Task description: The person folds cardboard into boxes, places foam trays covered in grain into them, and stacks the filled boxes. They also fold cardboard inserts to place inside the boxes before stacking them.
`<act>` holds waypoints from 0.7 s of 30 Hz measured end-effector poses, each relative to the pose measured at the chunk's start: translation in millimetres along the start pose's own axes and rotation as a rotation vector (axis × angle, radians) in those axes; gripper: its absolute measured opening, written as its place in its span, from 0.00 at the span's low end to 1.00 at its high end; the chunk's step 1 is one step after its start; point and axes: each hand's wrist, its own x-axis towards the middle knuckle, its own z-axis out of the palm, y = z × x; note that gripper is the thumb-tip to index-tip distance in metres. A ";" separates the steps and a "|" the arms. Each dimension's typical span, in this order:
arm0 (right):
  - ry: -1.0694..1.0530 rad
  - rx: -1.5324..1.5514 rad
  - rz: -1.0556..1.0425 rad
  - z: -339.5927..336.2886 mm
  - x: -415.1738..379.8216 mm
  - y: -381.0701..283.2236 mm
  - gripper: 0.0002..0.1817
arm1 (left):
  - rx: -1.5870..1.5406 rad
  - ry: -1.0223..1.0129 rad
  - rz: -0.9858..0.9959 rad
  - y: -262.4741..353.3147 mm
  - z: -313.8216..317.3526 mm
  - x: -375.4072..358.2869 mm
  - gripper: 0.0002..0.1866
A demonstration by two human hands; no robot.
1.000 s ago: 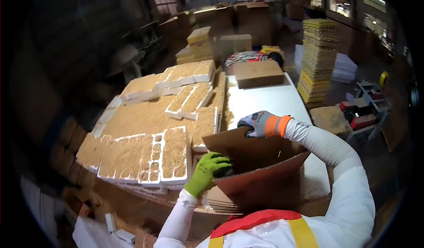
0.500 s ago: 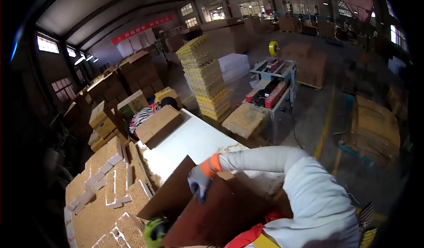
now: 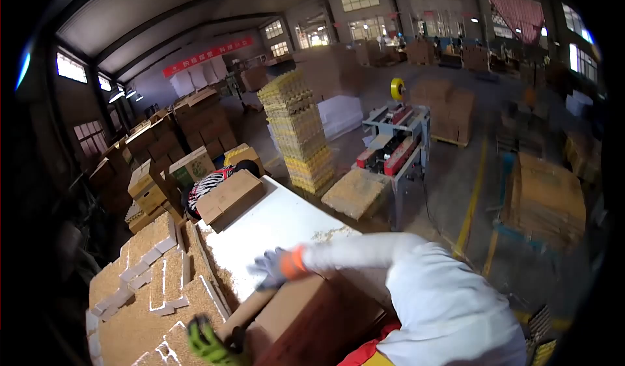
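A brown cardboard box [image 3: 296, 314] sits close in front of my body at the bottom of the view, with narrow flaps along its far left side. My right hand [image 3: 277, 268], in a grey glove with an orange cuff, reaches across the box's far edge. Its fingers are stretched out and slightly blurred, over the end of a flap. At the near left corner of the box is my left hand [image 3: 211, 342], in a yellow-green and black glove. Its fingers are spread and point left, beside the flap.
White worktable [image 3: 286, 216] extends forward, bearing a flat closed carton [image 3: 229, 200]. A person in a striped top [image 3: 209, 185] bends behind it. Crumb-covered white-edged blocks [image 3: 140, 288] fill the left. Beyond stand stacked yellow trays [image 3: 298, 131] and a box-taping machine [image 3: 397, 144].
The raised cardboard flaps have been folded down. My right hand has let go of the panel edge and moved left, fingers now extended; my left hand has moved left and its fingers have spread.
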 end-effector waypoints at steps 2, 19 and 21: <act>0.189 0.008 -0.127 9.3 -34.8 -2.9 0.46 | -0.359 0.025 -0.455 -21.2 36.4 -38.5 0.42; 0.114 1.827 0.504 20.9 -181.3 2.6 0.42 | -0.802 -0.014 -0.110 11.1 -21.7 -47.1 0.55; 0.442 1.075 0.369 89.7 -171.8 7.2 0.53 | -1.389 0.086 -0.731 7.6 -34.8 -37.4 0.52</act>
